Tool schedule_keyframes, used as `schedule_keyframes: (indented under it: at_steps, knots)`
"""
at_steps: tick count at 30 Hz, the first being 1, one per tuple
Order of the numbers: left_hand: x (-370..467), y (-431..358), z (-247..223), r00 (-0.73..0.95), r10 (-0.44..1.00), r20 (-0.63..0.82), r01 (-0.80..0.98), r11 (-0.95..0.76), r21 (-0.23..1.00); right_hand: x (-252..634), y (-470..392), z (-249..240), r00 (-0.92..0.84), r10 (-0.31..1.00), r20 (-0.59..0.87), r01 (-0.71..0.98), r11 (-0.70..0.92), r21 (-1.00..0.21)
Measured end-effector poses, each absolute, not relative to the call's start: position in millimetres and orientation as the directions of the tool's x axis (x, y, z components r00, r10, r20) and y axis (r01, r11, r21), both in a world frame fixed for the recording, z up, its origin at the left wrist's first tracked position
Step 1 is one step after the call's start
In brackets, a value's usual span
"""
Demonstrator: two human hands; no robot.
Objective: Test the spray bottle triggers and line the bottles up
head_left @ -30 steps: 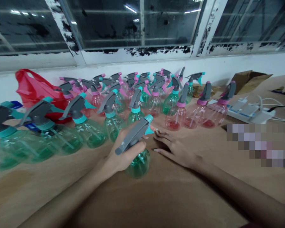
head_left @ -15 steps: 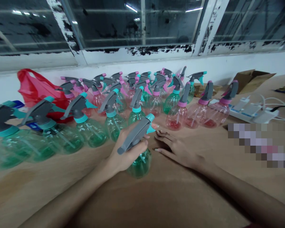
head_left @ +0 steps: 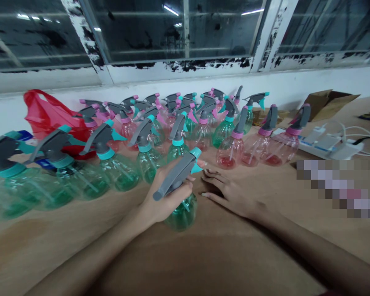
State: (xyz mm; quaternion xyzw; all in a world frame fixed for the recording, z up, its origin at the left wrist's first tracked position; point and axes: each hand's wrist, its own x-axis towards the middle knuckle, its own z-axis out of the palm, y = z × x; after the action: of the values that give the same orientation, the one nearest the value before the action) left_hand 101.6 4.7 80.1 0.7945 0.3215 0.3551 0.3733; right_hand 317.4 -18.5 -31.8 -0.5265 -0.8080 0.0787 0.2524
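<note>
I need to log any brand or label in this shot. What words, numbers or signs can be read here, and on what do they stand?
None can be read.
The green spray bottle in the left hand: no label or print shows.
The other spray bottles in rows: plain as far as can be seen, blurred.
Red plastic bag, cardboard box, power strip: no readable print.
A pixelated patch on the table: unreadable.

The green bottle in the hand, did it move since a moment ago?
No. The green bottle sits in the same spot beside the row of bottles, with the left hand around it as before.
</note>
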Motion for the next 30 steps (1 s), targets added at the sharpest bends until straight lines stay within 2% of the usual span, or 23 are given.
schedule_keyframes:
  at_steps: [20,30]
  knots:
    - [101.6,3.9,79.4,0.535,0.777,0.331,0.252,-0.521,0.815,317.7,-18.7,-31.7,-0.315,0.889,0.332,0.795,0.438,-0.419]
    - [98.9,10.0,81.9,0.581,0.748,0.322,0.279,-0.555,0.784,317.7,-18.7,-31.1,-0.328,0.895,0.302,0.815,0.430,-0.389]
